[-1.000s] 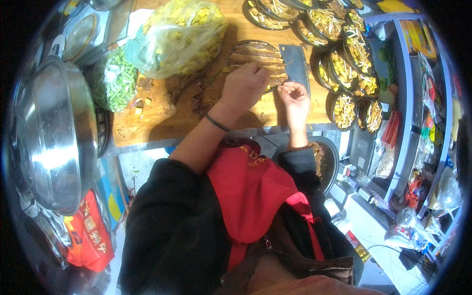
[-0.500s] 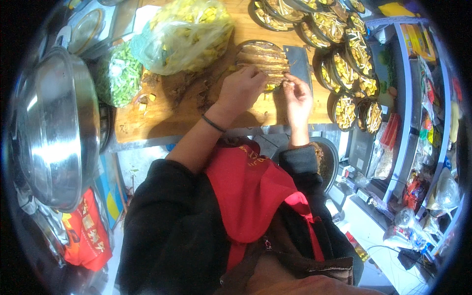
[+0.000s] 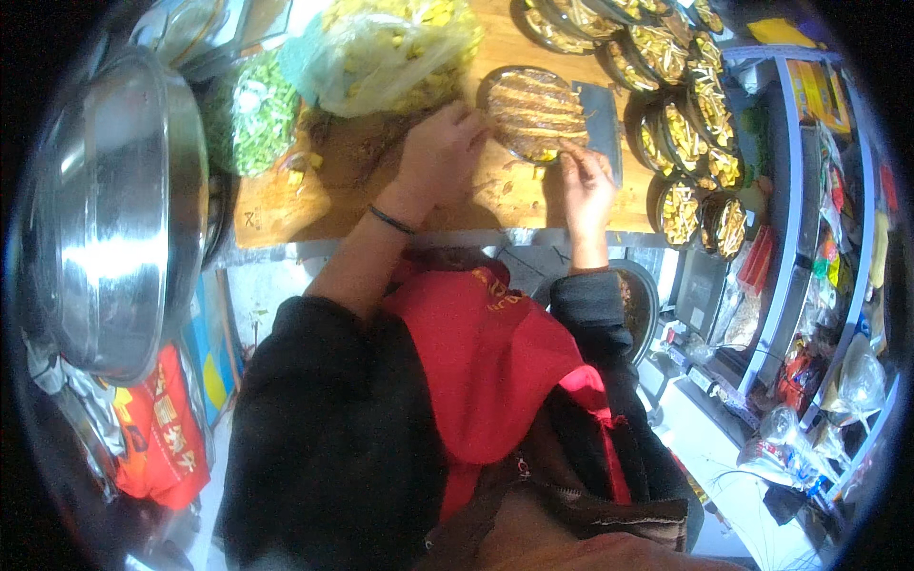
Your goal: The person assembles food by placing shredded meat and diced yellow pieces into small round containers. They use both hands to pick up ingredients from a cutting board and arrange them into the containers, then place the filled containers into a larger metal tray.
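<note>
A dark round bowl point(image 3: 538, 107) on the wooden board holds brown, meat-like slices laid in overlapping rows, with yellow pieces at its near rim. My left hand point(image 3: 444, 157), with a dark band at the wrist, is just left of the bowl, over dark brown scraps point(image 3: 357, 147) on the board. Its fingers are curled together, and what they hold, if anything, is hidden. My right hand point(image 3: 588, 186) is at the bowl's near right rim. Thumb and fingertips are pinched there; anything between them is too small to make out.
Several filled bowls point(image 3: 681, 138) crowd the right of the wooden board point(image 3: 314, 214). A dark flat slab point(image 3: 600, 124) lies beside the working bowl. Bags of yellow chunks point(image 3: 400, 57) and green pieces point(image 3: 262, 114) lie left. A large metal basin point(image 3: 119, 219) stands at far left.
My left hand has moved left, off the bowl's near edge to the scraps beside it. My right hand has shifted slightly inward along the rim. The whole view has shifted a little.
</note>
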### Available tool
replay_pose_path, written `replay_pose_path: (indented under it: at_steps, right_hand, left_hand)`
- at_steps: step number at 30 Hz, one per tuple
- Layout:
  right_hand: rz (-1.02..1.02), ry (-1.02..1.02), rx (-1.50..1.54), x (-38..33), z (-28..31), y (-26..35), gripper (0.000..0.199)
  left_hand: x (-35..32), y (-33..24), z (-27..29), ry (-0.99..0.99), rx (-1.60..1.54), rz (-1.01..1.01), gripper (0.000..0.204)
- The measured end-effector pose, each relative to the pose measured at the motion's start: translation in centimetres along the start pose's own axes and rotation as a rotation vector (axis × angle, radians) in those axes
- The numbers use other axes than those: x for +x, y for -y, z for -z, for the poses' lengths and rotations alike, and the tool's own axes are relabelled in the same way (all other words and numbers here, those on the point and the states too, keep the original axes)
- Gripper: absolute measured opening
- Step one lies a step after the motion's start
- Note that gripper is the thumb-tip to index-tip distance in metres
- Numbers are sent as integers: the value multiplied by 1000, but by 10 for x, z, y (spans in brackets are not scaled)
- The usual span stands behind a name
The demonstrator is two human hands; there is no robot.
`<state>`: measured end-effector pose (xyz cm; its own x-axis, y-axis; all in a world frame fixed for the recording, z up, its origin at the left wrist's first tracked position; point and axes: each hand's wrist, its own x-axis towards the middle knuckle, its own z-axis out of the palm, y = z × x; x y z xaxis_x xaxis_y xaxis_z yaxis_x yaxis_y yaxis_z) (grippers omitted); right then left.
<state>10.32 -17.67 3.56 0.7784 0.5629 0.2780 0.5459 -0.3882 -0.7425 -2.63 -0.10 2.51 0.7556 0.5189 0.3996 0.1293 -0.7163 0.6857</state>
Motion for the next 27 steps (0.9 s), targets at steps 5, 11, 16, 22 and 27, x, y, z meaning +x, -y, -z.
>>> replay_pose_path:
  at_steps: [5, 11, 16, 22, 27]
  right_hand:
    - [-34, 3, 86, -8, 12, 5, 18]
    - [-289, 335, 158, -45, -5, 27, 18]
    - [-306, 509, -2, -58, -47, 51, 20]
    - [-317, 459, 127, -56, -52, 49, 19]
    - [-510, 259, 592, -59, -13, 28, 22]
  left_hand:
    - [-25, 37, 31, 7, 38, 62, 15]
    - [-65, 71, 76, 16, 140, 169, 16]
    - [-87, 81, 99, 63, 148, 296, 16]
    - [-98, 81, 111, 116, 159, 322, 21]
    - [-94, 69, 106, 24, 173, 286, 21]
